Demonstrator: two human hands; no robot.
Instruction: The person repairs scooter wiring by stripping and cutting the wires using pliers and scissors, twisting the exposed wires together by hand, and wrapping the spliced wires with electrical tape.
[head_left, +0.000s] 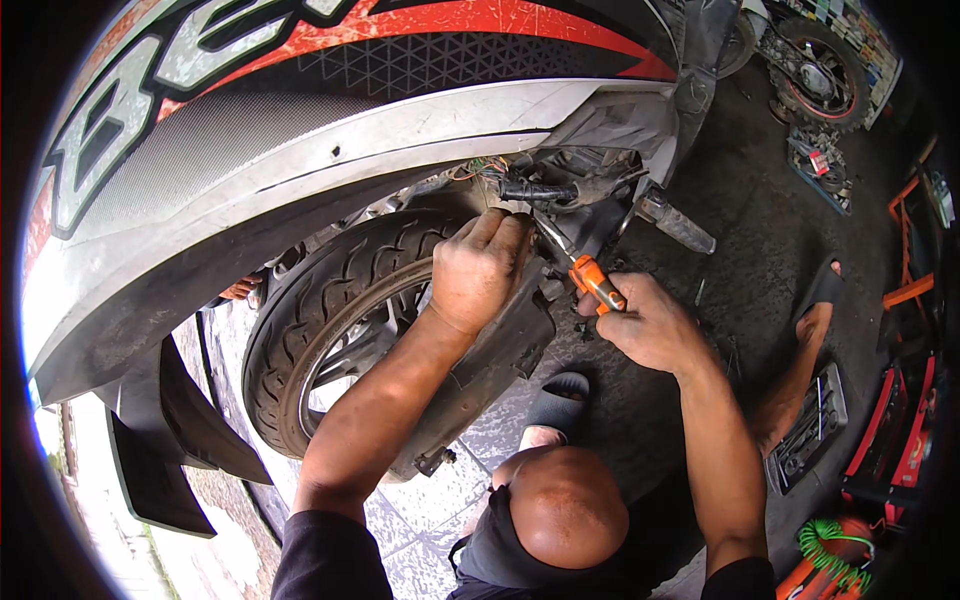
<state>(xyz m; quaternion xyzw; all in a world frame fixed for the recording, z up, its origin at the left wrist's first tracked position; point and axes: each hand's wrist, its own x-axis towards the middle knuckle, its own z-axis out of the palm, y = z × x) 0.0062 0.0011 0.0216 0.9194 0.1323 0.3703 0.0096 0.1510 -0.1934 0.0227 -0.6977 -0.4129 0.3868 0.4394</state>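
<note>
My right hand (pixel 645 322) grips the orange handle of a screwdriver (pixel 598 284). Its metal shaft slants up and left, into the dark parts under the scooter's body panel (pixel 380 125). Beside the shaft is my left hand (pixel 475 268), fingers closed against a dark part above the rear wheel's side. What those fingers hold is hidden. A black hose-like piece (pixel 538 191) runs just above them, with loose coloured wires (pixel 483 168) next to it. The scooter's tyre (pixel 285 345) lies left of my left forearm. The screwdriver's tip cannot be made out.
A footpeg (pixel 677 222) juts out right of the work spot. My bent knee (pixel 570 505) is below. A tool case (pixel 812 430) and coiled green air hose (pixel 835 555) lie at the right. Another wheel (pixel 822 75) stands at the far right. Someone's fingers or toes (pixel 240 289) show beyond the tyre.
</note>
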